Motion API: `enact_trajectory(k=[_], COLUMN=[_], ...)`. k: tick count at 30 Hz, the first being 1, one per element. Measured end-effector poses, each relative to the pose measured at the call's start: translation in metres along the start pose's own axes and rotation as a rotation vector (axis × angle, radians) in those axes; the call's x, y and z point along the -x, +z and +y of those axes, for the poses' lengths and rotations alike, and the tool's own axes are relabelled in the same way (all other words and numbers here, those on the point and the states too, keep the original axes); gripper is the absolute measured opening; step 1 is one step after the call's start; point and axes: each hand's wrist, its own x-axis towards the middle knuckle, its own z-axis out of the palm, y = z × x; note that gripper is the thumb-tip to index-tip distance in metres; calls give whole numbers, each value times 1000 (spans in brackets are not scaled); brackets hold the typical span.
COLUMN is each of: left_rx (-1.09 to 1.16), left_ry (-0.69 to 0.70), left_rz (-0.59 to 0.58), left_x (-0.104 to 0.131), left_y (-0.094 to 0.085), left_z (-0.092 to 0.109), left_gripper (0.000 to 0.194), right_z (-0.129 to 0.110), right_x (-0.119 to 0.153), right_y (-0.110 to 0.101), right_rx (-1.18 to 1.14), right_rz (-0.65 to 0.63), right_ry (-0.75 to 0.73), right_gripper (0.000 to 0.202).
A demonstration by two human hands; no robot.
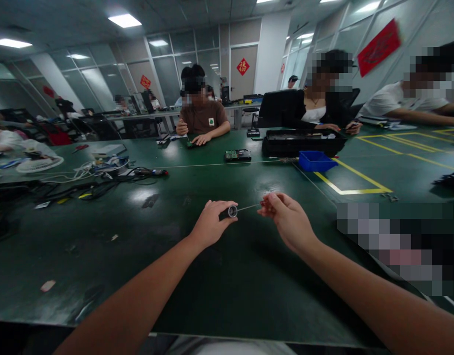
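Note:
My left hand (pixel 211 221) is closed around a short black cylinder (pixel 224 213). Its round end, with a silvery ring and a hollow-looking middle, faces toward me. A thin, light-coloured rod (pixel 249 206) spans the gap between this end and my right hand (pixel 282 214). The fingers of my right hand are pinched on the rod's far end, where the fingertips hide part of it. Whether the rod touches the cylinder or passes just beside it, I cannot tell. Both hands are above the dark green tabletop (pixel 227 276).
Tangled cables (pixel 101 170) lie at the left. Beyond my hands are a green circuit board (pixel 237 155), a blue bin (pixel 317 161) and a long black tray (pixel 304 143). A person in a brown shirt (pixel 208 118) works opposite. Yellow tape (pixel 363 191) marks the table at right.

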Motion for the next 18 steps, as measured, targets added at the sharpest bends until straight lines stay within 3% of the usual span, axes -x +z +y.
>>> enact_trajectory(k=[5, 13, 18], left_rx=[-8, -20, -26], left_ry=[5, -22, -29], left_rz=[-3, 1, 7], left_x=[0, 1, 0], left_y=[1, 2, 0], left_z=[1, 1, -1], left_gripper=[34, 35, 34], right_z=[-5, -25, -25], right_x=[7, 15, 16], right_y=[2, 2, 2], right_rx=[259, 622, 687], right_rz=[-17, -55, -137], right_ry=[-144, -204, -351], right_gripper=[30, 31, 20])
